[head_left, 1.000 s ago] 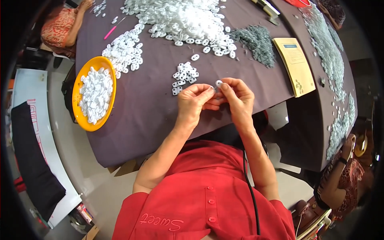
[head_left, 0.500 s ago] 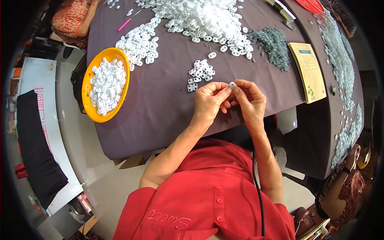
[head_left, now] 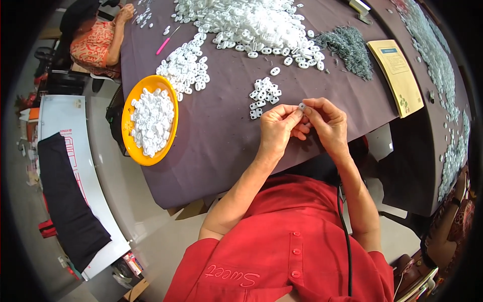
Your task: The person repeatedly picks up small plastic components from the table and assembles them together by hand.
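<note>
Between the fingertips of both hands sits a small white plastic piece with holes (head_left: pixel 302 106), held just above the table's near edge. My left hand (head_left: pixel 276 129) pinches it from the left with thumb and forefinger. From the right, my right hand (head_left: pixel 329 127) grips it the same way, thumb toward me. Its lower part is hidden by the thumbs. Just beyond my left hand lies a small cluster of white two-holed pieces (head_left: pixel 265 91). One single white oval piece (head_left: pixel 274 71) rests a little farther off.
A yellow bowl (head_left: pixel 132 147) full of white pieces stands at left. Near it are loose white pieces (head_left: pixel 183 68) and a pink-handled pick (head_left: pixel 162 47). Beyond lie a large white heap (head_left: pixel 256 25), grey plastic scraps (head_left: pixel 350 49) and a tan booklet (head_left: pixel 397 75). Another person (head_left: pixel 95 45) sits at far left.
The whole view has shifted, so the table and my hands appear farther right. More of the person at far left shows. Both hands keep their pinch on the small white piece.
</note>
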`<state>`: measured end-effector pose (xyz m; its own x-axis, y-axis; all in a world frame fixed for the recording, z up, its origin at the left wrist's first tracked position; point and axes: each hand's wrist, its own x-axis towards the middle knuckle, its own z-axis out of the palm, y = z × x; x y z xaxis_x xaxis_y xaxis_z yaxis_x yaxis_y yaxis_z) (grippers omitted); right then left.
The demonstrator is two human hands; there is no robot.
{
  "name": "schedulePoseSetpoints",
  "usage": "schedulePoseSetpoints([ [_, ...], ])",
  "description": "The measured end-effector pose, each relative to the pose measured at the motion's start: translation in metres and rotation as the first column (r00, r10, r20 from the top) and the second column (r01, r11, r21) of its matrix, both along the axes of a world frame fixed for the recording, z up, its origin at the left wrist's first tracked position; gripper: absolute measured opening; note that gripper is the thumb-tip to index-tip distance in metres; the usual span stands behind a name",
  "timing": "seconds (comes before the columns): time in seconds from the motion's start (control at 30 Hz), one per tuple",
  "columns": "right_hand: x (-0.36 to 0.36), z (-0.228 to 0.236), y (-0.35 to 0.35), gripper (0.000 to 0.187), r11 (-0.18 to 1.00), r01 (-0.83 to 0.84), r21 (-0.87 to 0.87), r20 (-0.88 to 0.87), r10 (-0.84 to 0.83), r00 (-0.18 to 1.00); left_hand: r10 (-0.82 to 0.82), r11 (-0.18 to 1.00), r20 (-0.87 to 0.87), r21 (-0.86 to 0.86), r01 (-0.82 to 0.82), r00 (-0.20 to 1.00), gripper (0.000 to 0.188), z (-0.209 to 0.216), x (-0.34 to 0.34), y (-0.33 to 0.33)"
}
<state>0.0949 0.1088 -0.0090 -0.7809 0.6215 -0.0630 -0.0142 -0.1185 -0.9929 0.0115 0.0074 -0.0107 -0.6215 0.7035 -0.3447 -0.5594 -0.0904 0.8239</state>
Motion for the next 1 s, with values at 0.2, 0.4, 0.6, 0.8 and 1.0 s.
schedulePoseSetpoints([
  [0.2, 0.000, 0.000, 0.003, 0.017, 0.981, -0.026, 0.195, 0.030, 0.021, 0.999, 0.013, 0.999, 0.075, -0.033, -0.011, 0.997, 0.013, 0.008, -0.002, 0.001],
  [0.4, -0.002, 0.009, 0.004, 0.027, 0.881, -0.018, 0.472, 0.007, 0.017, 1.000, 0.025, 0.999, 0.182, -0.034, -0.019, 0.983, 0.012, 0.015, -0.004, 0.004],
  [0.6, 0.001, 0.002, 0.008, 0.027, 0.909, -0.063, 0.412, 0.015, 0.062, 0.998, 0.011, 0.999, 0.180, -0.051, -0.001, 0.984, 0.013, 0.016, -0.003, 0.003],
  [0.8, 0.003, 0.000, 0.012, 0.028, 0.912, -0.151, 0.381, 0.032, 0.150, 0.988, -0.090, 0.989, 0.064, -0.113, 0.097, 0.994, 0.019, 0.014, -0.007, 0.004],
  [1.0, 0.000, 0.006, 0.006, 0.029, 0.837, -0.093, 0.540, 0.059, 0.072, 0.996, 0.016, 0.997, 0.028, -0.078, -0.014, 0.999, 0.016, 0.008, -0.003, 0.007],
])
